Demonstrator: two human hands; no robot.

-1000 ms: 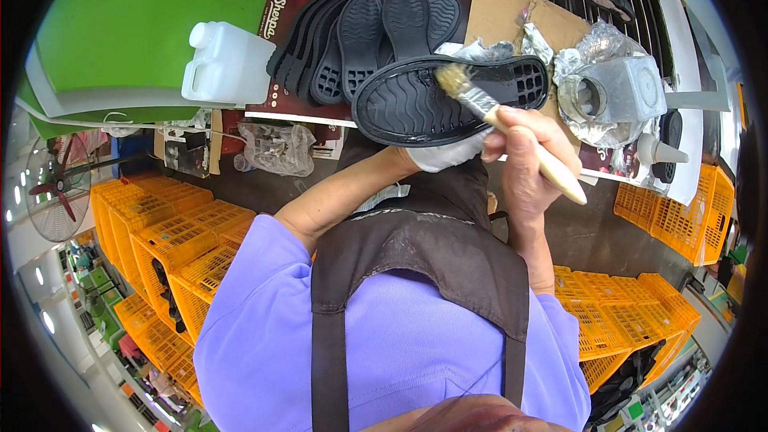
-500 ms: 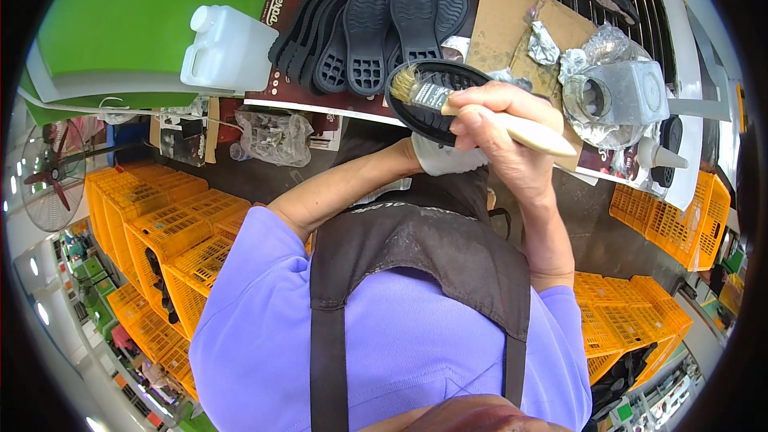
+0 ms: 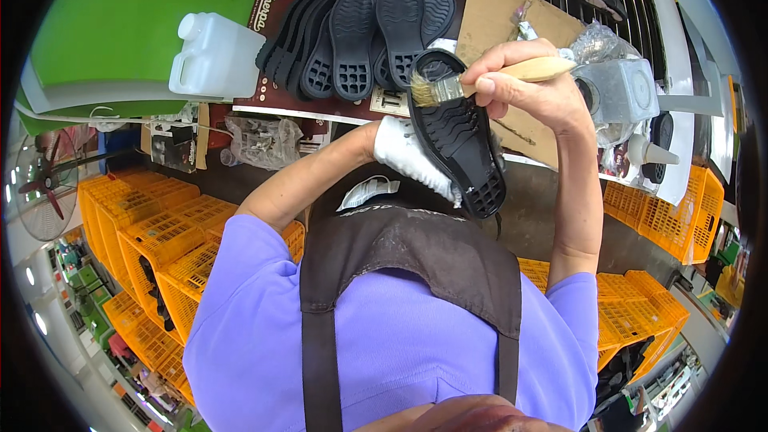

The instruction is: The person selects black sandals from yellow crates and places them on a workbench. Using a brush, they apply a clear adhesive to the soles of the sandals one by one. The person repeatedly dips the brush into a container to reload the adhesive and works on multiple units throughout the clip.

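In a white glove, my left hand (image 3: pixel 406 154) grips a black shoe sole (image 3: pixel 458 140) along its left edge. The sole is tilted with its hollow, ribbed inside facing me and its grid-patterned heel lowest. My bare right hand (image 3: pixel 538 84) is closed round the pale wooden handle of a flat brush (image 3: pixel 436 91). Its light bristles rest against the inside of the sole near the upper rim. Several more black soles (image 3: pixel 353 52) lie on a dark red printed board (image 3: pixel 280 28) just beyond, some standing in an overlapping row.
A white plastic jug (image 3: pixel 220 60) stands left of the soles. At the right are brown cardboard (image 3: pixel 492 12), a clear square container (image 3: pixel 624 90) amid crumpled plastic, and a nozzle bottle (image 3: pixel 658 154). Orange crates (image 3: pixel 160 228) are stacked left and right. A fan (image 3: pixel 44 180) is at far left.
The sole has swung from lying flatter to a steeper tilt, its heel end now lower and nearer me. My right hand has shifted right with the brush; the glove shows more fully.
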